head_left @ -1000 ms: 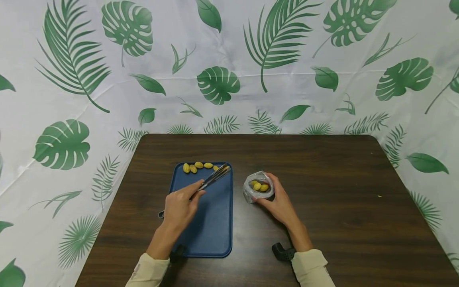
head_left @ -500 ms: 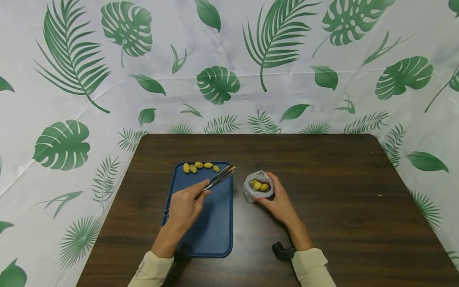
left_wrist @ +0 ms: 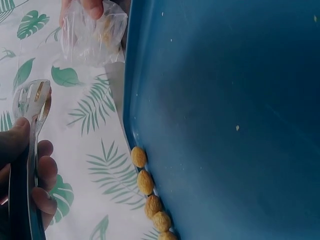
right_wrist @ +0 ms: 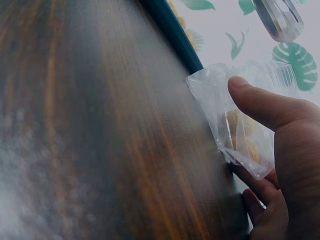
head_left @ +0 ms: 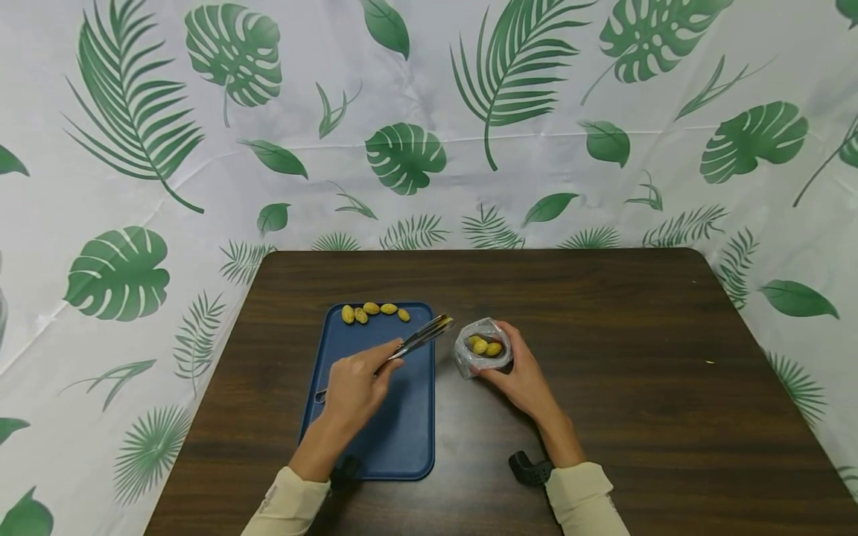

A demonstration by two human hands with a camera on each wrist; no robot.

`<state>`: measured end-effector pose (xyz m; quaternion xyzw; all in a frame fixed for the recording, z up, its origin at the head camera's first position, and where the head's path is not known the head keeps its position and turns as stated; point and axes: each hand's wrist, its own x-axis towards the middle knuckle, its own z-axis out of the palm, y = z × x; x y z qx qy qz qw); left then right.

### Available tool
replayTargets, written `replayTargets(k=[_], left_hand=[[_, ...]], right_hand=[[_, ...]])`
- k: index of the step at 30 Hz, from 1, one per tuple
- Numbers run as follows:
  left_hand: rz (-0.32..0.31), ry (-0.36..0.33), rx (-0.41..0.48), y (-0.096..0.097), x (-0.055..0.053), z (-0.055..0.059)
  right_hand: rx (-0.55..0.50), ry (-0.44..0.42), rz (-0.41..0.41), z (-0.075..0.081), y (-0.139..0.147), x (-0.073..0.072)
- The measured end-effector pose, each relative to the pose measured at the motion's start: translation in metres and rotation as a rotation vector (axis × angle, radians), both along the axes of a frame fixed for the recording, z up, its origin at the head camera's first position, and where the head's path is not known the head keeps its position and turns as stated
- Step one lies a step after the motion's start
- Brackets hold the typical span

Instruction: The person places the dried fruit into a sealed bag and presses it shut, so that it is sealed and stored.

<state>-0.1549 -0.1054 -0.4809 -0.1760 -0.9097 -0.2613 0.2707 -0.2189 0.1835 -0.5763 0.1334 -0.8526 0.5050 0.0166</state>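
Note:
My left hand (head_left: 355,387) grips metal tongs (head_left: 422,336) over the blue tray (head_left: 395,439). Their slotted tips reach past the tray's right edge towards the bag, and something yellow-brown shows between them. On the table right of the tray, my right hand (head_left: 526,376) holds a clear plastic bag (head_left: 464,361) upright, thumb and fingers around its side. The bag's mouth faces up, with a few small oval yellow pieces (head_left: 493,349) inside. Similar yellow-brown wrinkled ovals (left_wrist: 145,182) lie in a row along the tray's far edge.
Pale crumbs (left_wrist: 237,128) dot the tray. A dark wood-grain table (head_left: 643,417) spreads around it, with a small yellowish scrap (head_left: 710,362) at the right. Behind hangs a white cloth with green leaf prints (head_left: 405,158).
My left hand has moved right with the tongs, their tips passing from above the tray's far right corner to near the bag. The right hand and bag have stayed in place.

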Motion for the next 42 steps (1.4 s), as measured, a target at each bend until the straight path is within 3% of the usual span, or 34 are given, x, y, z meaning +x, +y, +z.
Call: replayTargets(k=[19, 42], left_hand=[[-0.083, -0.005, -0.013, 0.016, 0.001, -0.003], [-0.127, -0.006, -0.030, 0.032, -0.002, -0.001]], right_hand=[[0.025, 0.001, -0.009, 0.000, 0.000, 0.001], [-0.005, 0.033, -0.003, 0.001, 0.000, 0.001]])
